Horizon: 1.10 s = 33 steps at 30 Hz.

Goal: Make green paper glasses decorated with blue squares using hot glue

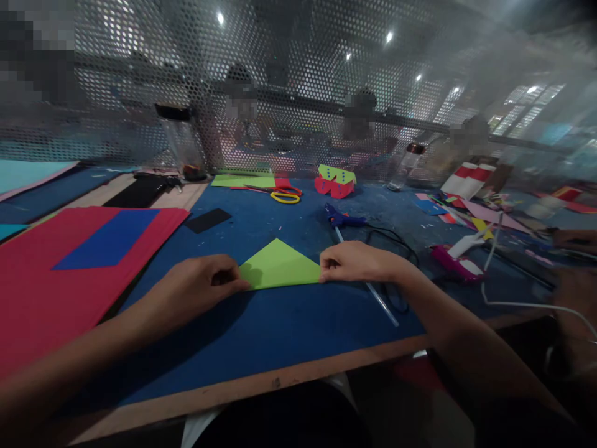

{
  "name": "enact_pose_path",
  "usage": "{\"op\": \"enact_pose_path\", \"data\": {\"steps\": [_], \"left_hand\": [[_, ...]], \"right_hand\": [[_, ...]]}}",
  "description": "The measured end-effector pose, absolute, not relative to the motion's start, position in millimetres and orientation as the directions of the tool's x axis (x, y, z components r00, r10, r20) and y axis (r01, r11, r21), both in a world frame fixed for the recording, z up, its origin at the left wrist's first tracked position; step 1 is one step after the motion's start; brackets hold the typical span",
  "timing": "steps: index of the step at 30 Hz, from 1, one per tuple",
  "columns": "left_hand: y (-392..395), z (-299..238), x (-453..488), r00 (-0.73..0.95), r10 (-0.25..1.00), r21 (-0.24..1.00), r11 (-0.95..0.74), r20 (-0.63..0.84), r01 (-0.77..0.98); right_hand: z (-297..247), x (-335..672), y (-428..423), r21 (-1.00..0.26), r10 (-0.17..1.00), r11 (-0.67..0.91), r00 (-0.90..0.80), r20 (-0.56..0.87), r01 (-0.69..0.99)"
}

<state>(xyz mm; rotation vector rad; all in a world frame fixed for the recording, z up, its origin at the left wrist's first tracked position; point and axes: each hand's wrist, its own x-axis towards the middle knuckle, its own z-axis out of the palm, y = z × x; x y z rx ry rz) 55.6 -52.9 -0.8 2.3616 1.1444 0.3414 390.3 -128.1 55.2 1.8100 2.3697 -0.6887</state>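
A lime-green sheet of paper [280, 266], folded into a triangle, lies in front of me with its point facing away. My left hand [205, 279] pinches its left corner between thumb and fingers. At the opposite corner, my right hand [347, 261] is closed on the paper in the same way. Just behind the right hand rests a blue glue gun [342, 218], a clear glue stick [382, 305] reaching from it under my wrist toward the table's front edge.
Red sheets [56, 261] with a blue strip [109, 239] lie at left. Yellow-handled scissors [285, 196], a green-and-red paper piece [334, 180] and a jar [180, 140] stand toward the perforated screen. At right are a pink glue gun [459, 261], cords, paper scraps and another person's hand [576, 292].
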Motion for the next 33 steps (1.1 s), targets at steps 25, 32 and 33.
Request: {"op": "enact_pose_path", "data": {"steps": [25, 32, 33], "left_hand": [[-49, -16, 55, 0.703, 0.700, 0.503, -0.655, 0.124, 0.564], [-54, -20, 57, 0.783, 0.545, 0.449, -0.805, 0.301, 0.387], [-55, -22, 56, 0.789, 0.523, 0.433, -0.822, 0.322, 0.368]], "right_hand": [[50, 408, -138, -0.342, 0.918, 0.184, -0.285, -0.275, 0.922], [51, 405, -138, -0.301, 0.922, 0.161, -0.252, -0.293, 0.940], [51, 405, -138, -0.295, 0.924, 0.159, -0.247, -0.292, 0.942]]}}
